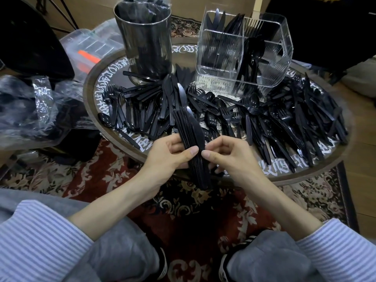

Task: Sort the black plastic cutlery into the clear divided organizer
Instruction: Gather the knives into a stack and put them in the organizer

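Off the table's left edge, crinkled plastic bags [38,106] and a clear lidded bin [89,47] crowd the floor beside a round table [89,82] with a raised wooden rim. At far left on the table stands a tall metal canister [145,43] stuffed with bagged cutlery. Loose black cutlery [284,123] covers most of the tabletop from rim to rim, leaving only the lettered border bare. At the near edge, the left hand [168,155] grips a stack of black knives [193,139], thumb across its front, blades pointing far. Just right, the right hand [225,155] pinches the same stack with curled fingertips. Far right, the clear divided organizer [244,51] stands upright, with knives, forks and spoons in separate compartments. Patterned rug [183,210] lies below the hands.
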